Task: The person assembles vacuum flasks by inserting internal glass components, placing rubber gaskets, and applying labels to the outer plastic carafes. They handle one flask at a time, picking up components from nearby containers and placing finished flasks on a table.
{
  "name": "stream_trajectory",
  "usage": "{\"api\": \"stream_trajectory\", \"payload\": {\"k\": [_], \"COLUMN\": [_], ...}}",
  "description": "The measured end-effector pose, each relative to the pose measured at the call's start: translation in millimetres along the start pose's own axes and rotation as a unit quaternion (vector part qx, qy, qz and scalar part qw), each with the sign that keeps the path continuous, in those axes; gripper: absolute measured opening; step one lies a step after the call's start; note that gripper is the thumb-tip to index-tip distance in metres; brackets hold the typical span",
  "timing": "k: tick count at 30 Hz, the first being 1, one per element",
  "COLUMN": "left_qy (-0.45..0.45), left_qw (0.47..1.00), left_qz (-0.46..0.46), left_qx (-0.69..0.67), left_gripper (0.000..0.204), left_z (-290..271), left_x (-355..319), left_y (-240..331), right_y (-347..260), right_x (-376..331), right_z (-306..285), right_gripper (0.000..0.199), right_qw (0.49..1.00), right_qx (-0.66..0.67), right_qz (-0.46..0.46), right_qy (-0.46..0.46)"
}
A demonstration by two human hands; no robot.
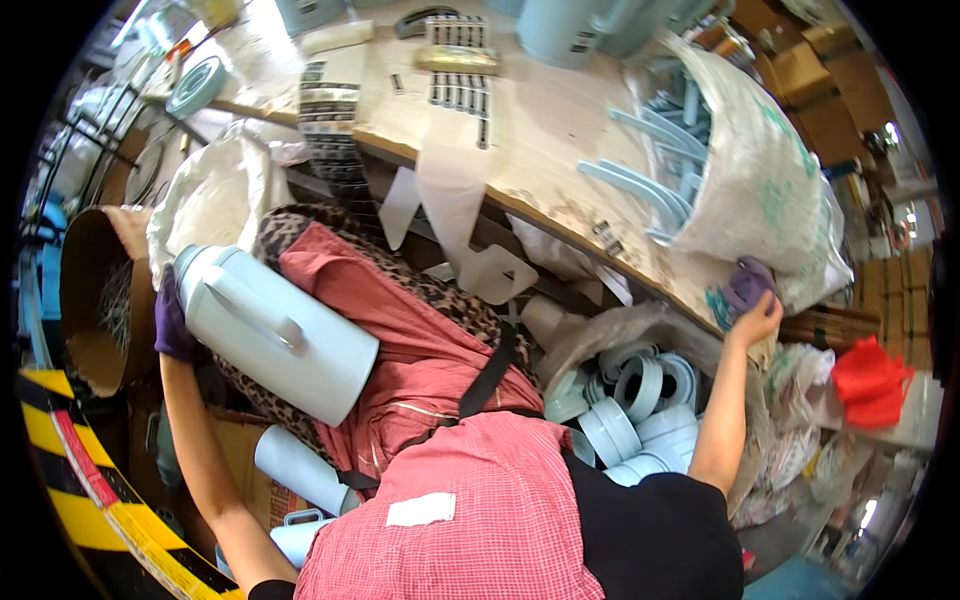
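Pale-blue jug (pixel 275 335) lay gripped in the left hand (pixel 172 322). The right hand (pixel 755 300) pinched into the far sack (pixel 770 190), fetching a handle (pixel 640 190); fitting it probably came next.

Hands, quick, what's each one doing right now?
Left hand: closed on the pale blue jug.
Right hand: at the woven sack; grip cannot be told.

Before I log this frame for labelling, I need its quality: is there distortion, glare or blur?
Head view: strong fisheye, the workbench edge bows and black corners ring the picture; glare whitens the top left near the white bag; the left hand on the pale jug and the right hand at the sack look fairly sharp.
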State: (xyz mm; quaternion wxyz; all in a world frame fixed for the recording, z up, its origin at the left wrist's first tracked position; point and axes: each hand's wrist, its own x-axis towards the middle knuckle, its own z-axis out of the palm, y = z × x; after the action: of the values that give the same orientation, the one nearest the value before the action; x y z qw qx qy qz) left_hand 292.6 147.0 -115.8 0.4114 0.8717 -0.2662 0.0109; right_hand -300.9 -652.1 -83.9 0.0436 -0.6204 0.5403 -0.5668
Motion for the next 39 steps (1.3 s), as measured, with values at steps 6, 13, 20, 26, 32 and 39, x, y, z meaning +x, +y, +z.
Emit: {"api": "stream_trajectory", "payload": {"k": [6,13,20,26,32,39], "left_qy": [0.032,0.089,0.064,0.044,0.116,0.169], "left_qw": [0.991,0.899,0.932,0.946,0.874,0.821], "left_qz": [0.123,-0.190,-0.213,-0.181,-0.275,-0.301], "left_qx": [0.040,-0.384,-0.286,-0.267,-0.383,-0.456], "left_gripper": [0.038,0.038,0.041,0.056,0.064,0.069], "left_z": [-6.3,-1.5,-36.3,-37.7,-35.5,-27.6], "left_x": [-11.2,-31.1,-64.0,-93.2,-117.3,-129.4], "left_y": [55.0,75.1,107.7,142.3,149.2,169.8], "right_y": [-20.9,-6.4,-96.3,-205.5,-149.0,-37.6], "right_x": [-8.4,-34.2,-70.9,-129.9,-322.5,-507.9], "right_z": [8.1,16.8,3.7,19.3,99.7,204.5], "right_gripper": [0.039,0.053,0.034,0.020,0.023,0.049], "right_qw": [0.988,0.964,0.971,0.778,0.527,0.441], "right_qx": [0.102,0.088,0.015,0.186,0.118,0.044], "right_qz": [-0.095,0.066,-0.223,-0.493,-0.179,-0.203], "right_qy": [-0.066,-0.241,-0.089,-0.343,-0.822,-0.873]}}
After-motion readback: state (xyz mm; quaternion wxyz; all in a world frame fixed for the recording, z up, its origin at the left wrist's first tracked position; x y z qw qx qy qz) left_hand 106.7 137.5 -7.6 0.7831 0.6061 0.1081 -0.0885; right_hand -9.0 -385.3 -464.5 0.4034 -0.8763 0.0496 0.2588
